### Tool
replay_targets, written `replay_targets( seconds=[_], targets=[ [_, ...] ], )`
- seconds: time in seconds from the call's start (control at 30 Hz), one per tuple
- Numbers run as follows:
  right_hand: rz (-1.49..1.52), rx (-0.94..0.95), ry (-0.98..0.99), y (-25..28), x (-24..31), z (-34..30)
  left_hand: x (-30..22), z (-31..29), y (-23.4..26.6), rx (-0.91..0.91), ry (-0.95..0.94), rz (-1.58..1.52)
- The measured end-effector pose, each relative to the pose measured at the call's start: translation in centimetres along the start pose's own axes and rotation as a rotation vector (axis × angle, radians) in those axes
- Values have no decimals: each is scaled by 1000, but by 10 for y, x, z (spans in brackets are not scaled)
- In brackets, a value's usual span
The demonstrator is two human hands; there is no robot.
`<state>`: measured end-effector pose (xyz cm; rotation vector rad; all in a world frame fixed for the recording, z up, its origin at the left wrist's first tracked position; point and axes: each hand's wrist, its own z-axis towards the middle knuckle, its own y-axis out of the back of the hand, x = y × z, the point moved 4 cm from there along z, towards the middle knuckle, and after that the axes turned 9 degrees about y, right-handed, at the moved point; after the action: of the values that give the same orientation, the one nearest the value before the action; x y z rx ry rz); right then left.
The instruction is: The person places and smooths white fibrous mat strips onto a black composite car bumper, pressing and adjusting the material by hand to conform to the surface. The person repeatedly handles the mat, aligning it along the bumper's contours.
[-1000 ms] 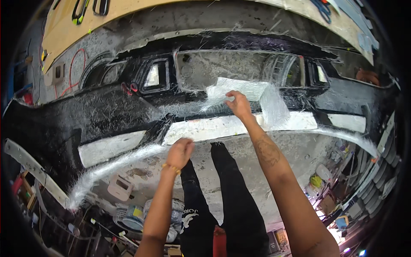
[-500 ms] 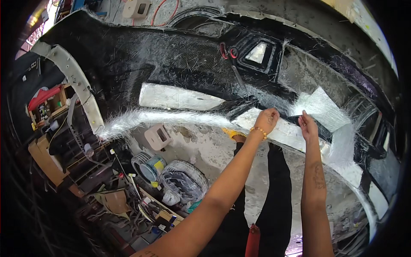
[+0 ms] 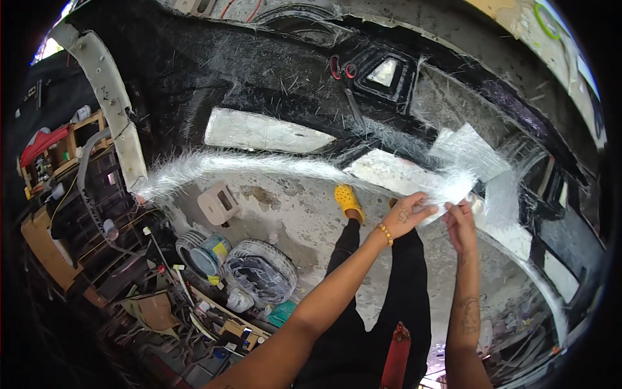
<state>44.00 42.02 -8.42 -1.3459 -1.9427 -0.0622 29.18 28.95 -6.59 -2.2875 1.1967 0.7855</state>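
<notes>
A small frayed piece of white fiberglass mat point(image 3: 453, 187) is held up in front of the black molded panel point(image 3: 259, 84). My left hand point(image 3: 409, 215), with a beaded bracelet at its wrist, pinches the lower left edge of the piece. At its lower right edge, the fingers of my right hand point(image 3: 461, 223) are closed on it. Larger fiberglass sheets point(image 3: 476, 152) lie on the panel just beyond. Loose white fibers point(image 3: 259, 163) fringe the panel's near edge. Scissors point(image 3: 350, 91) with red and black handles rest on the panel.
On the floor to the left are a beige stool point(image 3: 218, 203), a tire point(image 3: 261, 269), a blue bucket point(image 3: 210, 253) and piled scraps point(image 3: 159, 311). A wooden shelf point(image 3: 61, 159) stands farther left. My foot wears a yellow clog point(image 3: 350, 200) below the panel edge.
Both hands have come nearer to me, off the panel's near edge, and the small fiberglass piece is now between them. The view has shifted slightly; the scissors lie as before.
</notes>
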Motion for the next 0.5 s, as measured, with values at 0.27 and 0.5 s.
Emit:
replay_targets(
  seconds=[0.27,0.5],
  targets=[
    [329,-219,-115,-53,-98,-84,56,-70,39,175,-78,363],
    [615,-474,-76,-87,-182,-127,125,-122,79,252,-5,467]
  ],
)
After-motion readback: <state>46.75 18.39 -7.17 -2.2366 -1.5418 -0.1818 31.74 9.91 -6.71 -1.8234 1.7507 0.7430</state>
